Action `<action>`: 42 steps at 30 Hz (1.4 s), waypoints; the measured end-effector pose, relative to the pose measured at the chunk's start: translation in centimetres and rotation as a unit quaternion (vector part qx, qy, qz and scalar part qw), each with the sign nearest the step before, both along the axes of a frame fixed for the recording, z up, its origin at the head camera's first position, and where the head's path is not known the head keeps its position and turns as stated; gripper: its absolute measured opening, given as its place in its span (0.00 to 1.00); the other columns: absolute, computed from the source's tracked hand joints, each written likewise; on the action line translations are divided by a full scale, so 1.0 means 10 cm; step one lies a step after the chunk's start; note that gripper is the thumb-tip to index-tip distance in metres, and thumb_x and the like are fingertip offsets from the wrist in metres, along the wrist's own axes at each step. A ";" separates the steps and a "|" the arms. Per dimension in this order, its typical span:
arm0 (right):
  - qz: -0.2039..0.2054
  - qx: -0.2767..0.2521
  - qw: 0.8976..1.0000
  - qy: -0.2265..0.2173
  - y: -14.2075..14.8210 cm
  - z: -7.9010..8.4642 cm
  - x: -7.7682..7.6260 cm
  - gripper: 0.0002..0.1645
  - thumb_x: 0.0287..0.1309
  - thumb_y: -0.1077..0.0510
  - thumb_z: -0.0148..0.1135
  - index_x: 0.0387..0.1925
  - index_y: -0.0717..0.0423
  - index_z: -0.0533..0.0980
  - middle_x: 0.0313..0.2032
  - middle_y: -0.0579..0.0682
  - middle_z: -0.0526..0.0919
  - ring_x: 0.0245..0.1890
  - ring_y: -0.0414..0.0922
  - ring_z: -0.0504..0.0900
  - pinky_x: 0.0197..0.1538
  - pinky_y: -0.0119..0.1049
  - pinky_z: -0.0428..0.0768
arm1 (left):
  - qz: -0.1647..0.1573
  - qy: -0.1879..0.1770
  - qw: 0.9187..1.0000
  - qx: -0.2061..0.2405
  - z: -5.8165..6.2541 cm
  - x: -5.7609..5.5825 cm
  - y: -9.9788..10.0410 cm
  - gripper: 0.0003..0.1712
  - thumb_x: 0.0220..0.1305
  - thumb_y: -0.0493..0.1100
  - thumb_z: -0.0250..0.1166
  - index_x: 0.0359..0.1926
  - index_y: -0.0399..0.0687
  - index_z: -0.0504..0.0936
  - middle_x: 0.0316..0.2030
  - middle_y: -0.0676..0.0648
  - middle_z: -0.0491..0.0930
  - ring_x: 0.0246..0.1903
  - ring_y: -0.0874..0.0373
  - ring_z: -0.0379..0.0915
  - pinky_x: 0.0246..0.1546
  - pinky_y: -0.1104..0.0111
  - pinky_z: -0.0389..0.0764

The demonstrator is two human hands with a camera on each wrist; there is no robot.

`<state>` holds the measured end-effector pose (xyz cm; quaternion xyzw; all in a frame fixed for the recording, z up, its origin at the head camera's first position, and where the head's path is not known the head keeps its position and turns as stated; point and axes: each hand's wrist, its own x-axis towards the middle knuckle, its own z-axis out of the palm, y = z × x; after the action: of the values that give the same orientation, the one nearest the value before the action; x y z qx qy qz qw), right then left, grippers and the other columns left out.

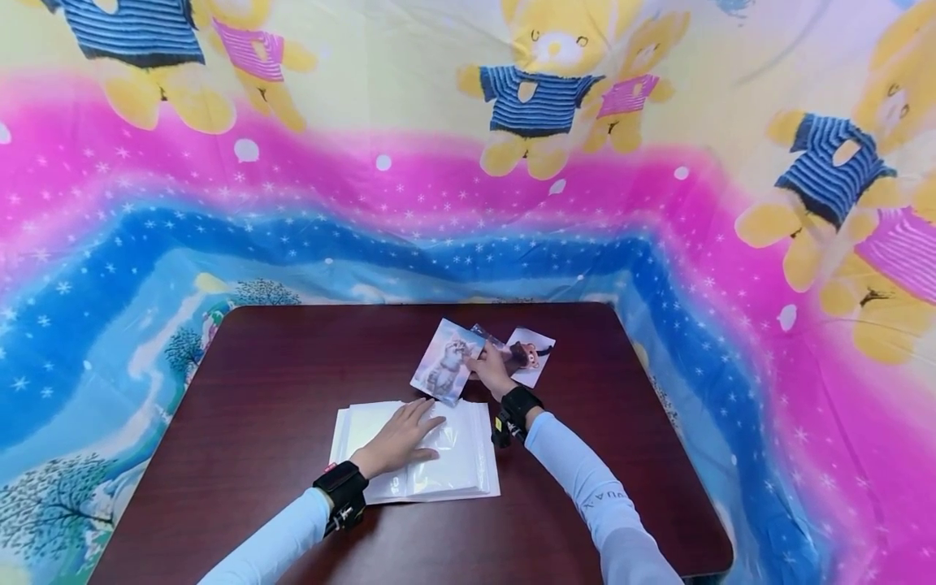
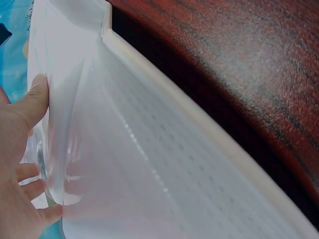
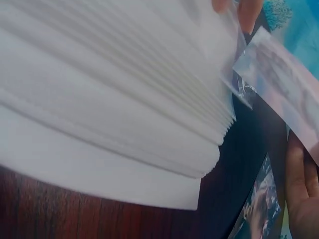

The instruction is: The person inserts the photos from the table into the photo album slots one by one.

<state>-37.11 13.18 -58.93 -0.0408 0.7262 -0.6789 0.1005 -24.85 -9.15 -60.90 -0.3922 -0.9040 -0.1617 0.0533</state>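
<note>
An album with clear plastic sleeves and white pages [image 1: 457, 455] lies spread on the table. My left hand [image 1: 398, 439] rests on its pages with fingers extended; the left wrist view shows its thumb and fingertips at the sleeve [image 2: 75, 164] edge. Just beyond the album's far edge, my right hand [image 1: 493, 371] pinches a photo card of a grey kitten [image 1: 448, 363] by its right side. In the right wrist view, that card [image 3: 281, 79] sits close to the page corners, and the right hand's fingers [image 3: 297, 174] show behind it.
Beneath and right of my right hand lie more photo cards, one with a dark-and-brown animal [image 1: 528, 356]. Below them is the dark red-brown table [image 1: 278, 382] with rounded corners. A bear-patterned cloth [image 1: 409, 187] hangs behind and around it.
</note>
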 end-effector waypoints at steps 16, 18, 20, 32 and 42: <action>0.105 0.146 0.961 0.211 0.06 -0.02 -0.07 0.34 0.66 0.72 0.56 0.71 0.67 0.58 0.71 0.67 0.57 0.62 0.64 0.69 0.46 0.48 0.79 | 0.005 -0.023 1.000 -0.017 0.00 0.04 -0.01 0.37 0.64 0.53 0.67 0.67 0.38 0.70 0.69 0.28 0.61 0.68 0.32 0.56 0.64 0.38 0.60; 0.102 0.159 0.961 0.204 0.06 0.00 -0.08 0.34 0.66 0.72 0.56 0.71 0.65 0.59 0.71 0.65 0.59 0.57 0.62 0.73 0.41 0.43 0.77 | 0.004 -0.025 1.000 -0.015 0.00 0.04 -0.01 0.37 0.64 0.52 0.67 0.68 0.37 0.69 0.69 0.28 0.61 0.68 0.32 0.56 0.64 0.38 0.59; 0.101 0.169 0.960 0.197 0.05 0.01 -0.09 0.34 0.66 0.71 0.56 0.72 0.63 0.60 0.71 0.64 0.61 0.45 0.59 0.76 0.35 0.39 0.73 | 0.003 -0.026 1.000 -0.012 0.01 0.05 -0.02 0.37 0.64 0.51 0.67 0.68 0.37 0.69 0.69 0.28 0.61 0.68 0.33 0.56 0.64 0.38 0.59; 0.127 0.189 0.954 0.194 0.05 0.02 -0.16 0.34 0.67 0.73 0.54 0.72 0.62 0.60 0.71 0.62 0.60 0.19 0.45 0.62 0.27 0.35 0.64 | -0.031 -0.002 0.998 0.055 -0.03 0.07 -0.02 0.33 0.62 0.45 0.70 0.64 0.32 0.72 0.64 0.23 0.63 0.64 0.26 0.59 0.59 0.34 0.63; 0.132 0.155 0.969 0.143 0.02 -0.10 -0.09 0.34 0.67 0.75 0.52 0.72 0.64 0.58 0.72 0.67 0.55 0.22 0.68 0.76 0.26 0.57 0.82 | -0.019 -0.008 0.999 0.038 -0.08 0.07 -0.03 0.32 0.65 0.46 0.67 0.65 0.36 0.71 0.66 0.26 0.64 0.67 0.31 0.58 0.63 0.37 0.61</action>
<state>-38.03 13.37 -59.91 -0.2167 0.8177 -0.5257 0.0894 -24.12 -9.42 -61.75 -0.4054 -0.8902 -0.1998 0.0574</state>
